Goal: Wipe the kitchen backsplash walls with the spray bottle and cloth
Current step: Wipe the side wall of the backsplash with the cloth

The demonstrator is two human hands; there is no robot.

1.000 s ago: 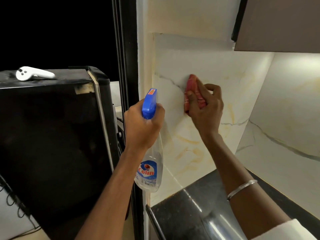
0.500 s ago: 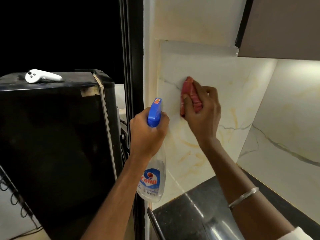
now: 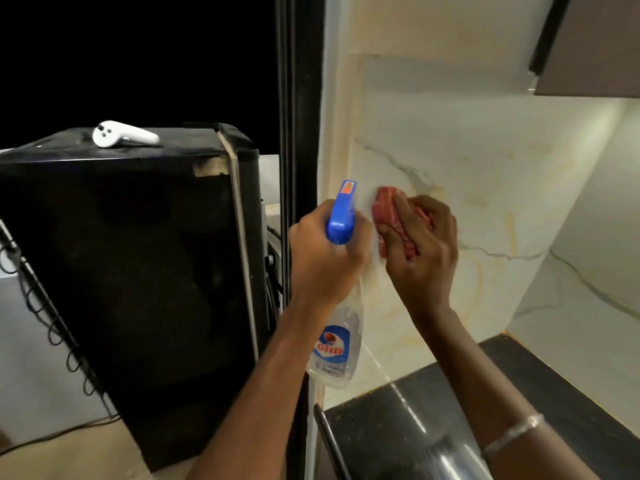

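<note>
My left hand grips the neck of a clear spray bottle with a blue trigger head and a blue label, held upright just left of the wall. My right hand presses a bunched red cloth flat against the cream marble backsplash, near its left edge. The two hands are almost touching. Part of the cloth is hidden under my fingers.
A black appliance stands to the left with a white controller on top. A dark vertical frame separates it from the wall. The glossy black countertop lies below, a brown upper cabinet hangs at top right.
My right hand has slid the cloth down and slightly left along the backsplash, ending closer to the bottle. The left hand keeps holding the bottle in about the same place.
</note>
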